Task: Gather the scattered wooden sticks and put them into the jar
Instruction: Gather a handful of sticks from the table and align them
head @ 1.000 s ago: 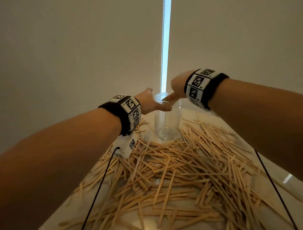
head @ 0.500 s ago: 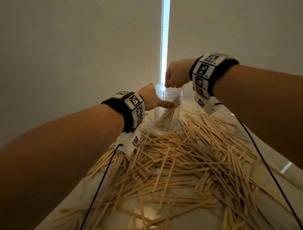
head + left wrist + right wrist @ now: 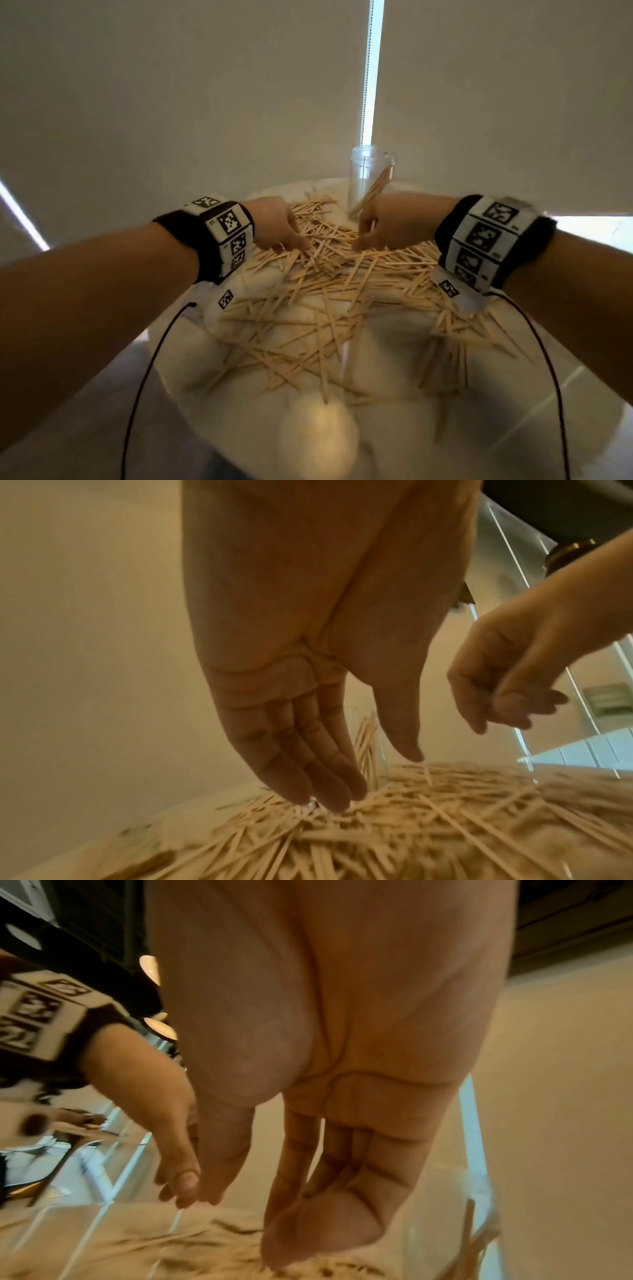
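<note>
**Both hands down at the stick pile, jar standing beyond**

The left hand (image 3: 279, 222) reaches into the heap with fingers straight and together, thumb apart, tips at the sticks and holding nothing. The right hand (image 3: 387, 221) hovers just beside it, fingers loosely curled and empty, as far as the views show. This looks like the gathering step: next they need to close in and pinch up a bundle. The wooden sticks (image 3: 325, 291) lie criss-crossed over the pale round table (image 3: 394, 428). At its far edge stands the clear jar (image 3: 371, 178), upright, a few sticks leaning inside. Behind hang pale blinds (image 3: 171, 85) with a bright gap.
</note>
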{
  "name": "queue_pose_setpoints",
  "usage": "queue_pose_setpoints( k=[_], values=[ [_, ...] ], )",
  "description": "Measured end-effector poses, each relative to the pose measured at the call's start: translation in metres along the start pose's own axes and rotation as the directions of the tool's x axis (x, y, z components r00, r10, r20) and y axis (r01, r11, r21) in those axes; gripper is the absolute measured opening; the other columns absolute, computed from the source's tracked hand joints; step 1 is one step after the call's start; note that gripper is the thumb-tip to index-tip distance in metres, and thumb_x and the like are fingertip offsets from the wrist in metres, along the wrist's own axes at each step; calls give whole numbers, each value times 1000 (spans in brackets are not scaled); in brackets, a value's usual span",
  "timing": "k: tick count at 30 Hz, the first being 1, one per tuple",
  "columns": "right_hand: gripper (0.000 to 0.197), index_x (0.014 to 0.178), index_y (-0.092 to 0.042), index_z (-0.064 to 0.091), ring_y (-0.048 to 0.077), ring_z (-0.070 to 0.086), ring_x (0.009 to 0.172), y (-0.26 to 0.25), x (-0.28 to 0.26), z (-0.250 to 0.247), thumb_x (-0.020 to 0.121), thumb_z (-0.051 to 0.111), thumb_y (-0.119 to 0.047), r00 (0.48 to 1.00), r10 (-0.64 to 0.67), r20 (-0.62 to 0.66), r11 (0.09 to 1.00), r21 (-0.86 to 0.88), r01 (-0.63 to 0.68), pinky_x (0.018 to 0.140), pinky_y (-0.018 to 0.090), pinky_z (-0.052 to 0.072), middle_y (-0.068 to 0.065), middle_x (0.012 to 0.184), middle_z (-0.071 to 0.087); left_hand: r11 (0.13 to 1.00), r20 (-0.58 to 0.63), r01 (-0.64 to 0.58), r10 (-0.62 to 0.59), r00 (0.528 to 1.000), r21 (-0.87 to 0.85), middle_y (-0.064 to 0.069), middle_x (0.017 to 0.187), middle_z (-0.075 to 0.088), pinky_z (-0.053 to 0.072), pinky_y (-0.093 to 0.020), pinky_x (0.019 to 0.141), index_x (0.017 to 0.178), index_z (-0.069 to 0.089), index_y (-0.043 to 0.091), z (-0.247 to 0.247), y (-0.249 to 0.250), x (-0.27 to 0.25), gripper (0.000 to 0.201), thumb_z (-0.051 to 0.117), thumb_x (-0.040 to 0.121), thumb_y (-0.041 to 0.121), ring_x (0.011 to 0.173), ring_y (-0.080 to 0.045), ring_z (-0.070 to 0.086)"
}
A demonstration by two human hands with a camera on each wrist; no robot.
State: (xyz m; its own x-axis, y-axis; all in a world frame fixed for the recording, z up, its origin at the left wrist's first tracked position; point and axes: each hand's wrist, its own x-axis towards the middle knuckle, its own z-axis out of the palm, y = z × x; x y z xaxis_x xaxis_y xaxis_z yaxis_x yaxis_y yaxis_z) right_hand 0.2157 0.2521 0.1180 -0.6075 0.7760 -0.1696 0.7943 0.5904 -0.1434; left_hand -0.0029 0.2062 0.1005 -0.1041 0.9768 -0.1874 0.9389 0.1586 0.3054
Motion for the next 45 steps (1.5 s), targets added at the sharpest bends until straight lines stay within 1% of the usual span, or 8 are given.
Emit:
queue_pose_setpoints(
  k=[2,9,14,23,26,33,37,45],
  values=[
    [49,96,-20,71,15,69,75,-18,-26,24,85,63,-66,996,-17,93,1000,-22,19,61,27,52,0,86,74,994,65,32,-39,997,106,2,94,73,56,-26,67,105,71,18,9,-12,-29,51,76,77,59,82,-14,68],
    [97,121,-21,47,20,58,88,-64,-69,93,56,64,-90,965,-103,240,982,-129,137,77,37,52,-5,98,57,877,161,62,-156,975,476,-13,155,36,37,-36,110,156,21,15,45,-40,-89,126,76,61,75,138,-30,40],
    [62,111,-28,53,19,55,88,-54,-49,94,69,78,-67,972,-90,217,992,-67,106,67,34,44,-6,93,58,900,135,17,-84,987,435,-8,105,65,46,-32,76,108,62,10,65,-52,-75,78,66,70,78,92,-26,60],
    [76,122,-13,55,23,58,97,-16,-17,84,69,83,-59,990,125,62,988,-97,-119,76,33,49,4,110,64,947,8,16,-20,1000,321,-3,125,57,48,-41,99,121,59,12,79,-39,-52,93,46,71,90,112,-28,57],
    [68,106,-2,64,19,59,78,-20,-17,77,75,75,-63,982,148,121,979,-160,-128,58,26,44,6,93,67,930,69,-7,-20,997,367,-17,141,42,44,-47,104,137,45,14,82,-31,-57,112,60,58,91,126,-35,45],
    [38,68,-13,59,23,57,73,-22,-5,80,89,69,-44,987,147,67,974,-183,-133,66,33,50,1,69,58,962,1,-116,120,993,246,-7,125,58,49,-35,90,127,54,17,87,-18,-40,55,69,87,52,110,-26,57],
    [27,104,-10,69,27,64,93,-16,-9,77,94,62,-35,993,94,77,976,-205,-77,84,39,56,8,99,69,948,18,-125,126,992,291,-10,124,62,50,-35,91,128,57,13,85,-9,-37,43,66,93,38,112,-28,59],
    [40,116,-13,63,24,63,99,-2,-9,79,88,70,-42,996,93,0,983,-161,-92,84,36,55,6,110,68,944,105,-159,134,985,290,-9,115,65,51,-38,93,118,61,9,80,-4,-28,32,65,95,31,105,-28,62]
  ],
)
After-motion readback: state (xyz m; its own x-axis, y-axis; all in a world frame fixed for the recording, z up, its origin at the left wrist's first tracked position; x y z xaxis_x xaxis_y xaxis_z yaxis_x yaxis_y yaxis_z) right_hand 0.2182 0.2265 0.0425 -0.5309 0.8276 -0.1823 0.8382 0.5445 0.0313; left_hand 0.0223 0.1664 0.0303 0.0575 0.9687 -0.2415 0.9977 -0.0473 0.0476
